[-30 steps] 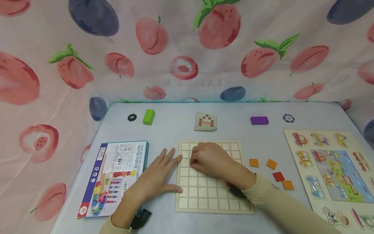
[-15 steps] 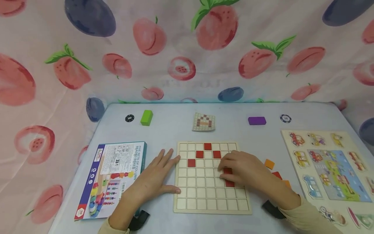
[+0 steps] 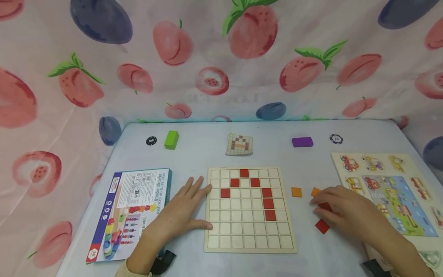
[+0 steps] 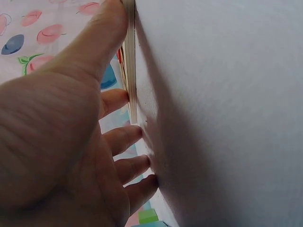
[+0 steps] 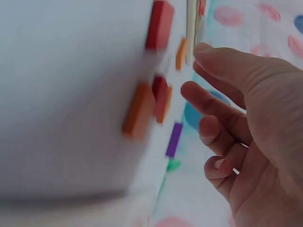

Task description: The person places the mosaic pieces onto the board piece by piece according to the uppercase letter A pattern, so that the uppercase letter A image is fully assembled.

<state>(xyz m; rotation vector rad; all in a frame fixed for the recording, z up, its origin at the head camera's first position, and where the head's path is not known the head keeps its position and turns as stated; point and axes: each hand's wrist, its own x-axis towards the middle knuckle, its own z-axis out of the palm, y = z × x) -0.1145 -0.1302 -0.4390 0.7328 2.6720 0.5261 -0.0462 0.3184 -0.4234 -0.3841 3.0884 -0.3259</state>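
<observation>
The left hand (image 3: 181, 211) lies with fingers spread at the left edge of the wooden grid board (image 3: 221, 246); its thumb and a fingertip touch the rim, also seen in the left wrist view. Several red square tiles (image 3: 244, 173) sit in the board's cells, in a slanting peak and down the right side. The right hand (image 3: 346, 209) hovers over the loose tiles right of the board, fingers loosely bent and holding nothing. Beneath and beside it lie red tiles (image 3: 322, 226) and orange tiles (image 3: 296, 192); the hand partly covers some. The right wrist view shows a red tile (image 5: 161, 26) close by.
A small pattern card (image 3: 239, 144) stands behind the board. Left of it is a green block (image 3: 171, 140) and a black chip (image 3: 151, 141); right of it, a purple block (image 3: 302, 142) and another chip (image 3: 336, 139). A toy box (image 3: 138, 196) lies left, a picture puzzle (image 3: 398, 165) right.
The right hand has moved from the board's upper left, across its right side, to the loose tiles, uncovering the red tiles on the board. The left hand has stayed at the board's edge.
</observation>
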